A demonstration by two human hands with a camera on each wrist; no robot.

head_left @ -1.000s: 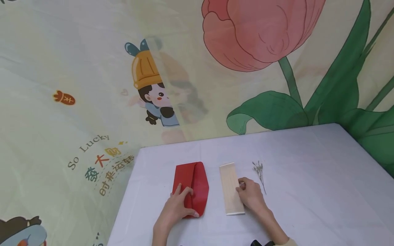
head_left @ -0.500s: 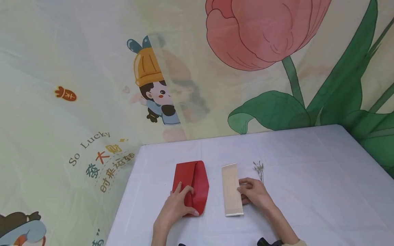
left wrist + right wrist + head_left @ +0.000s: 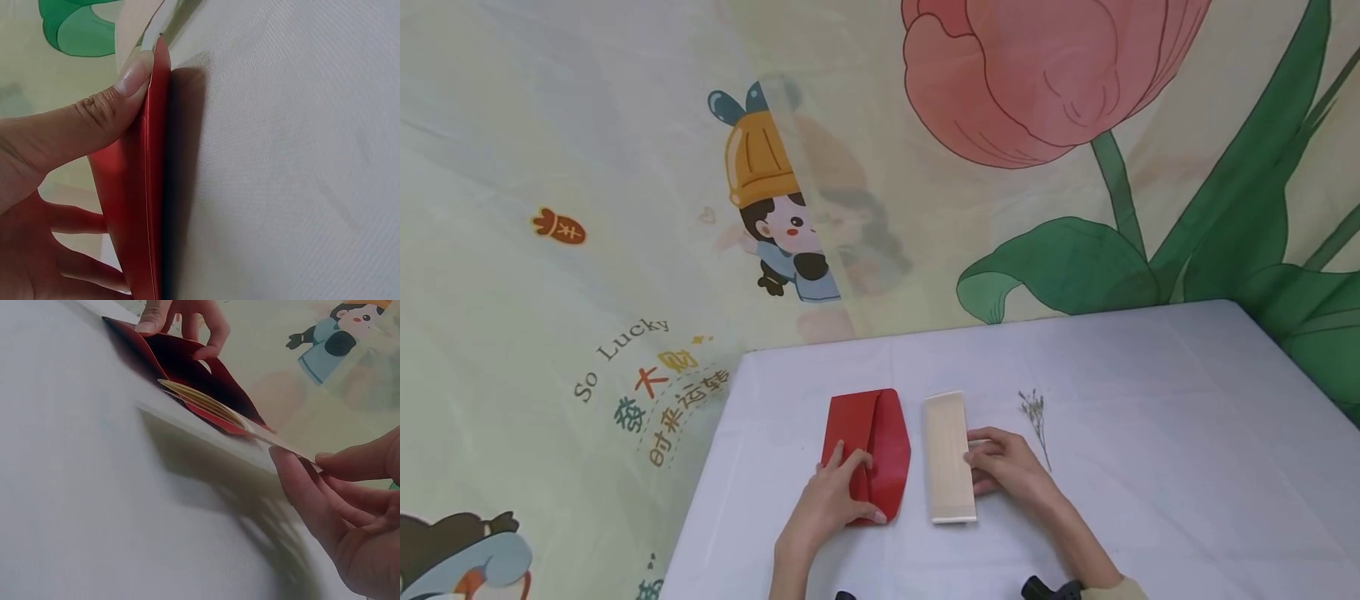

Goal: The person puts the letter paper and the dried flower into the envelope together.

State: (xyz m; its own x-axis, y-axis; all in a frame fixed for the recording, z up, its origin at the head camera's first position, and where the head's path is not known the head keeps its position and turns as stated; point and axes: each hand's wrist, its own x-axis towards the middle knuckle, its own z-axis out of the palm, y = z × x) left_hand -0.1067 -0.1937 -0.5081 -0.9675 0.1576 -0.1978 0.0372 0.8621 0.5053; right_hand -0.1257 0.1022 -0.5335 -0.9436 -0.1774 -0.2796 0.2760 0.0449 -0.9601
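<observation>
A red envelope (image 3: pixel 852 417) lies on the white table with its flap (image 3: pixel 891 450) spread to the right. My left hand (image 3: pixel 826 500) holds it, thumb at the flap's near end and fingers on the body. The right wrist view shows its pocket (image 3: pixel 187 365) gaping. My right hand (image 3: pixel 1011 473) pinches the right edge of a folded strip of cream paper (image 3: pixel 949 458) between thumb and fingers. Several layers show at the end of the folded paper (image 3: pixel 209 405), which is raised over the table and casts a shadow; it overlaps the pocket in that view.
A small sprig of dried flowers (image 3: pixel 1033 410) lies right of my right hand. The white-covered table (image 3: pixel 1150 417) stands against a printed cloth backdrop (image 3: pixel 880 167) with a large tulip. A black strap piece (image 3: pixel 1048 587) shows at my right wrist.
My right hand has lifted the folded paper, moved it slightly right, then brought it left toward the envelope. The left hand keeps its place on the envelope.
</observation>
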